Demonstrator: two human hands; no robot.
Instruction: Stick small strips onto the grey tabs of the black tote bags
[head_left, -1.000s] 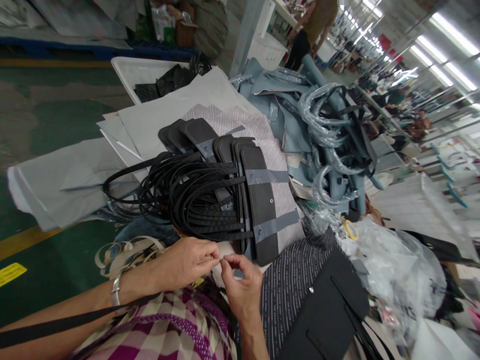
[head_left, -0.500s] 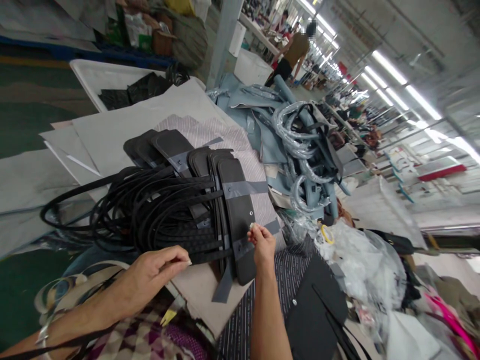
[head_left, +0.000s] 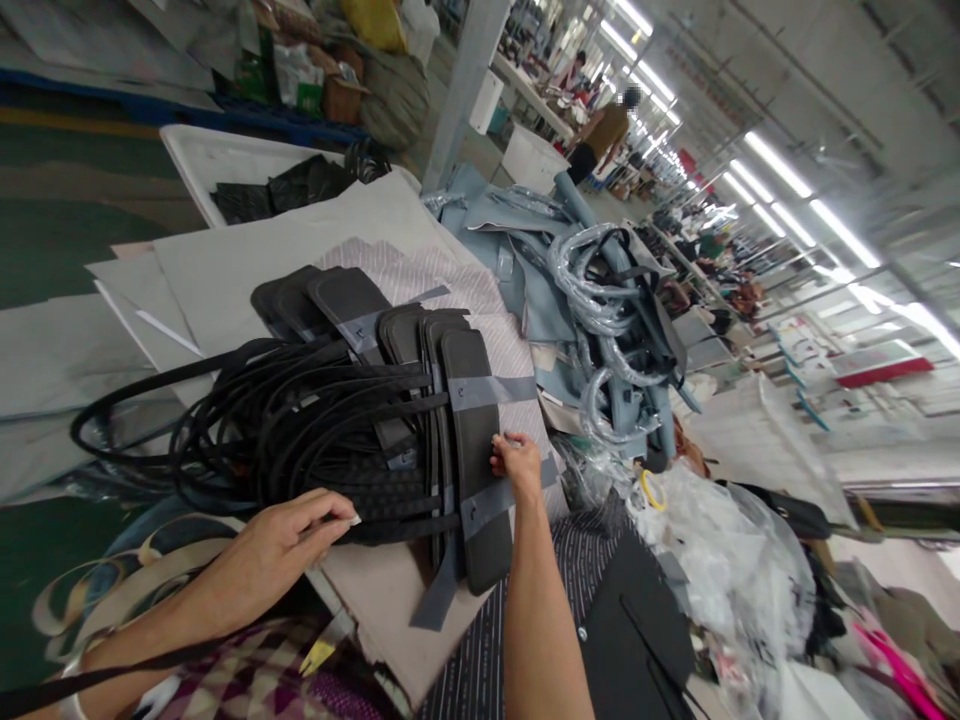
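My right hand (head_left: 517, 462) is pinched at the outer edge of the front black bag panel (head_left: 474, 425). Its fingertips cover the spot where a small metal fastener sits, and what they hold is too small to name. Grey straps (head_left: 491, 392) cross this panel, and more panels stand stacked behind it. Lower left, my left hand (head_left: 307, 525) is closed in a pinch with a tiny whitish bit at the fingertips, which I cannot make out. It hovers by a heap of black looped handles (head_left: 300, 420) joined to the panels.
Blue-grey material with plastic-wrapped handles (head_left: 592, 290) lies behind to the right. Clear plastic bags (head_left: 735, 540) and a black piece with a strap (head_left: 637, 630) are at right. A white tub (head_left: 184, 165) stands at the far left; a person (head_left: 600, 135) is in the background.
My right hand has moved slightly up along the panel, now covering the metal fastener that showed before. My left hand has shifted left, away from the panels. The view has tilted slightly.
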